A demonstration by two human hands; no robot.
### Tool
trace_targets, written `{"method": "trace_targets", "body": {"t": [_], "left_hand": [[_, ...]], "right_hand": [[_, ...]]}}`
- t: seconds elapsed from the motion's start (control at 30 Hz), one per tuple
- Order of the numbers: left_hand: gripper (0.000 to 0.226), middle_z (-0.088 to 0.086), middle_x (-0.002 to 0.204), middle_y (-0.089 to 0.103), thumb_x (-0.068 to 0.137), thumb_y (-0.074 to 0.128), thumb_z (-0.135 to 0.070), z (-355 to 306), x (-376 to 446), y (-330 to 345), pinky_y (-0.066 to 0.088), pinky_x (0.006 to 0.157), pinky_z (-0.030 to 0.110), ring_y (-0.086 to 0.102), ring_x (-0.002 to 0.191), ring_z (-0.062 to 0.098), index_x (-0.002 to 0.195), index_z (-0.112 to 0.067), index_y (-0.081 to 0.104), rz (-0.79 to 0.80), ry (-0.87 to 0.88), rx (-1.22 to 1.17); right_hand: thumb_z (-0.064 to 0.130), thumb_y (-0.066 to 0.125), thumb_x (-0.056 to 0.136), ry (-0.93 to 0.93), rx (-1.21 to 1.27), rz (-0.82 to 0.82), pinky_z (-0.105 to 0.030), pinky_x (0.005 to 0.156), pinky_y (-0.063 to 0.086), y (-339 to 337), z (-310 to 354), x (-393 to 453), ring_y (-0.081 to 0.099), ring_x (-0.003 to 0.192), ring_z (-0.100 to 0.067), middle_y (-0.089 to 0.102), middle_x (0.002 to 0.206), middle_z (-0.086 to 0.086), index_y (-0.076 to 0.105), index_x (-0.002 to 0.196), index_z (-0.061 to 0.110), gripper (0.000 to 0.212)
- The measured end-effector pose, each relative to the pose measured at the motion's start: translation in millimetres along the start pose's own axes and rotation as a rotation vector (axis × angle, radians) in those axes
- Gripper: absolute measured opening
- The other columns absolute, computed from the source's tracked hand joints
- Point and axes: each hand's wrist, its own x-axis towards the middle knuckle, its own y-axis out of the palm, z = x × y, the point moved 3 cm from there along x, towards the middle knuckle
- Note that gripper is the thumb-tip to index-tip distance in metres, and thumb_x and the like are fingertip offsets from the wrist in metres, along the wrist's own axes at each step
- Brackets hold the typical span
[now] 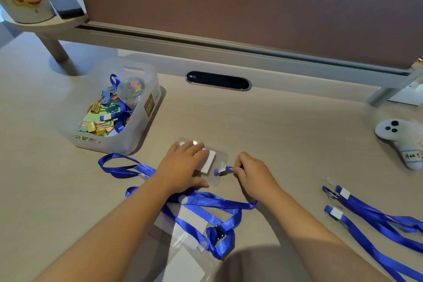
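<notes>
Low at frame centre, on the desk (286, 133): clear badge holder (220, 159), half hidden under flat left hand (183, 167), fingers straight, pressing down. At its right edge, small blurred lanyard clip (223, 170), pinched between curled fingers of right hand (249, 174).

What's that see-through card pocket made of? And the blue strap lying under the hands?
The card pocket looks like clear, glossy plastic: the white card and the desk show through it, and its top edge catches glare. The blue strap looks like woven fabric, perhaps nylon or polyester: it has fine ribbing and a slight sheen, and it folds limply.
</notes>
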Motion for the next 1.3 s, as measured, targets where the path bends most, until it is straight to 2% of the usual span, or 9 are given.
{"method": "trace_targets", "body": {"t": [0.1,0.17,0.23,0.33,0.47,0.57,0.7,1.03,1.3], "left_hand": [[0.046,0.005,0.098,0.072,0.076,0.042,-0.05,-7,3,-15,0.055,0.075,0.029,0.067,0.088,0.023,0.094,-0.015,0.067,-0.18,0.129,0.041],[0.038,0.001,0.072,0.074,0.077,0.04,-0.038,-4,5,-23,0.056,0.054,0.028,0.068,0.063,0.021,0.075,-0.015,0.07,-0.285,0.176,0.023],[0.023,0.004,0.065,0.073,0.076,0.05,-0.025,-2,8,-34,0.054,0.048,0.03,0.067,0.055,0.025,0.074,-0.013,0.069,-0.314,0.152,0.009],[0.02,0.014,0.08,0.072,0.078,0.055,-0.018,-7,6,-57,0.051,0.06,0.036,0.067,0.07,0.033,0.091,-0.007,0.065,-0.341,0.101,-0.072],[0.029,0.005,0.119,0.064,0.093,0.042,-0.024,-16,5,-76,0.045,0.084,0.034,0.059,0.104,0.026,0.119,-0.014,0.05,-0.263,0.02,-0.062],[0.029,0.006,0.116,0.065,0.092,0.042,-0.024,-15,4,-80,0.047,0.085,0.035,0.06,0.102,0.025,0.119,-0.016,0.048,-0.214,-0.004,-0.084],[0.025,0.009,0.11,0.065,0.092,0.042,-0.023,-10,-3,-82,0.048,0.082,0.037,0.059,0.098,0.03,0.114,-0.013,0.049,-0.218,-0.059,-0.126],[0.022,0.009,0.11,0.066,0.087,0.052,-0.011,-17,-8,-87,0.048,0.088,0.034,0.06,0.101,0.025,0.108,-0.008,0.056,-0.313,-0.056,-0.391],[0.022,0.01,0.102,0.069,0.087,0.054,-0.018,-33,1,-102,0.045,0.08,0.026,0.062,0.094,0.023,0.103,-0.006,0.063,-0.485,0.009,-0.39]], "right_hand": [[0.006,0.041,0.09,0.08,0.264,-0.036,-0.03,0.062,0.042,-8,-5,0,0.055,0.072,-0.026,0.058,0.076,-0.009,0.039,0.065,0.021,0.029],[0.001,0.037,0.089,0.115,0.348,-0.046,-0.03,0.062,0.044,-12,-7,0,0.053,0.065,-0.024,0.053,0.068,-0.005,0.041,0.064,0.024,0.034],[0.0,0.035,0.089,0.115,0.327,-0.032,-0.034,0.069,0.048,-16,-8,2,0.056,0.071,-0.029,0.055,0.071,-0.006,0.046,0.072,0.023,0.031],[0.002,0.038,0.089,0.084,0.191,0.041,-0.037,0.087,0.048,-24,0,3,0.059,0.101,-0.031,0.062,0.106,-0.014,0.054,0.105,0.016,0.027],[0.014,0.055,0.085,-0.038,0.23,0.089,-0.027,0.099,0.037,-35,20,-1,0.047,0.124,-0.019,0.049,0.136,-0.004,0.041,0.133,0.015,0.05],[0.023,0.063,0.082,-0.072,0.306,0.053,-0.028,0.096,0.04,-36,33,-1,0.051,0.118,-0.017,0.056,0.126,-0.003,0.052,0.124,0.013,0.044],[0.017,0.056,0.087,-0.106,0.239,-0.063,-0.021,0.061,0.043,-41,40,0,0.056,0.079,-0.016,0.061,0.087,-0.002,0.065,0.095,0.007,0.015],[0.005,0.059,0.084,-0.178,0.429,-0.245,-0.041,0.072,0.053,-66,53,-5,0.059,0.066,-0.023,0.054,0.059,0.004,0.056,0.071,0.012,0.015],[0.019,0.06,0.085,-0.166,0.573,-0.252,-0.012,0.046,0.039,-73,58,-4,0.051,0.042,0.002,0.054,0.06,0.004,0.051,0.063,0.021,0.024]]}}
